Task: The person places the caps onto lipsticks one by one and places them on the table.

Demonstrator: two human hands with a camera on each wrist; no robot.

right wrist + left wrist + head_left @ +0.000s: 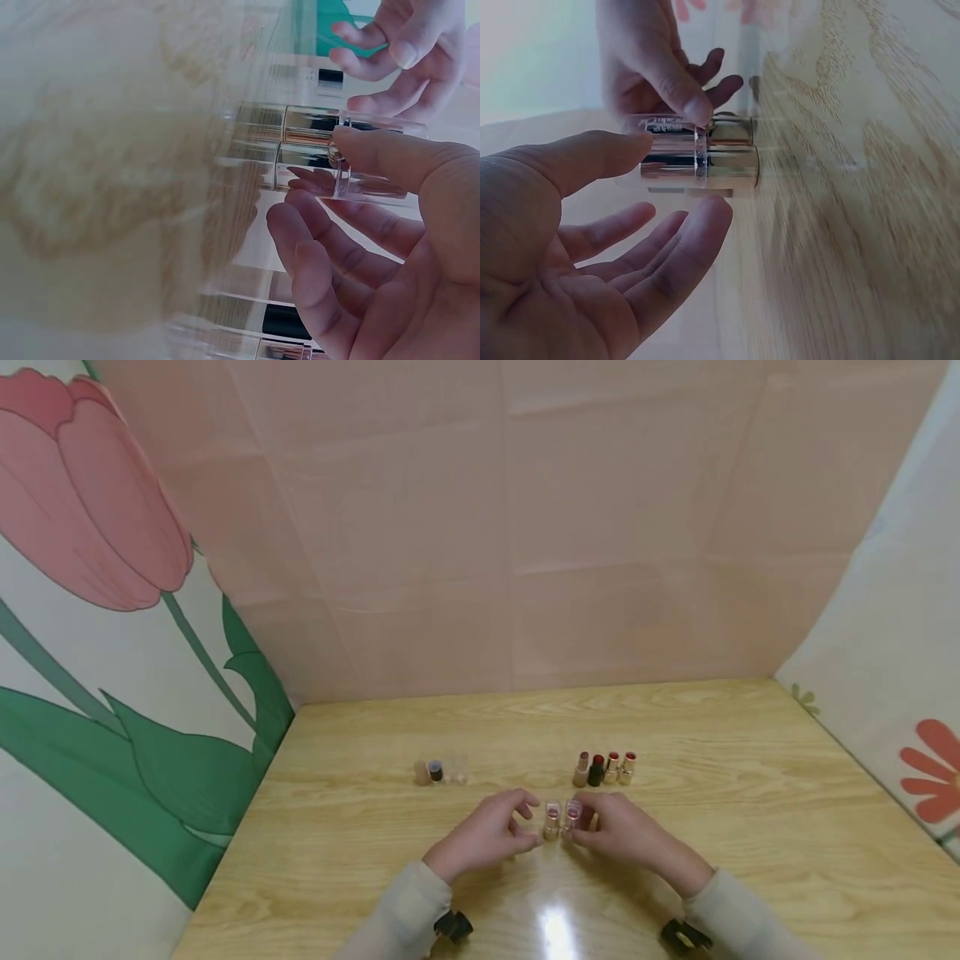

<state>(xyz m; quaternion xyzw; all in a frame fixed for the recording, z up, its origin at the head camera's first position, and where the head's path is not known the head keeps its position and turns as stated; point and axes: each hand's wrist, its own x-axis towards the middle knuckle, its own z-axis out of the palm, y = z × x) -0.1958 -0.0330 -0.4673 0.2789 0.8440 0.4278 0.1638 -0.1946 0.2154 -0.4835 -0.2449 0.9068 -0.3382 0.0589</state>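
Note:
Two gold lipsticks with clear caps stand upright side by side on the wooden table, the left lipstick [552,823] and the right lipstick [571,818]. My right hand [618,829] pinches the right lipstick: in the right wrist view its thumb [375,154] lies on one side and the fingers curve round the other. Close to the left lipstick is my left hand [489,832], its fingers spread and loosely bent, with nothing held. From the left wrist view, its thumb [607,157] comes near the caps; whether it touches them I cannot tell.
Behind the right hand, several uncapped lipsticks [611,769] stand in a row. Farther left is a row of caps, with one dark cap [435,770] among pale, clear ones [456,768]. A pink sheet [510,543] hangs behind the wooden table [337,810].

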